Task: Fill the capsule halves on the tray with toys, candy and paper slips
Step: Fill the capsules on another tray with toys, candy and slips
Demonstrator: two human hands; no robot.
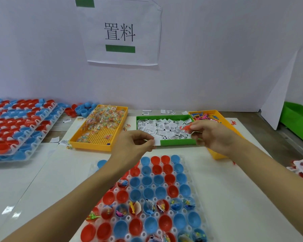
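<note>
- On the white mat, nearest the camera, the clear tray (198,186) carries red and blue capsule halves (148,191); one row across its middle holds toys, candy and slips, and a few cups along the bottom edge also show contents.
- The far rows and the row just below the filled one look bare inside. Judged from this, well under half the tray is done.
- Left hand (135,144) hovers at the near rim of the green bin (177,142), thumb and forefinger pinching a white paper slip (157,142).
- Right hand (210,135) is over the same bin, fingers curled round a small red toy (186,128).
- Supplies stand behind the tray: the candy tray (99,145), part emptied, the green bin heaped with slips, and the toy bin (217,154), partly behind the right hand.
- Both forearms cover part of the tray's left side and upper rows; cups beneath cannot be checked.
- The bottom row is cut off by the frame edge.
- Exact contents of each filled cup are too small to confirm as complete sets.
- Stacked capsule trays (17,130) lie at left; whether they are filled cannot be told.
</note>
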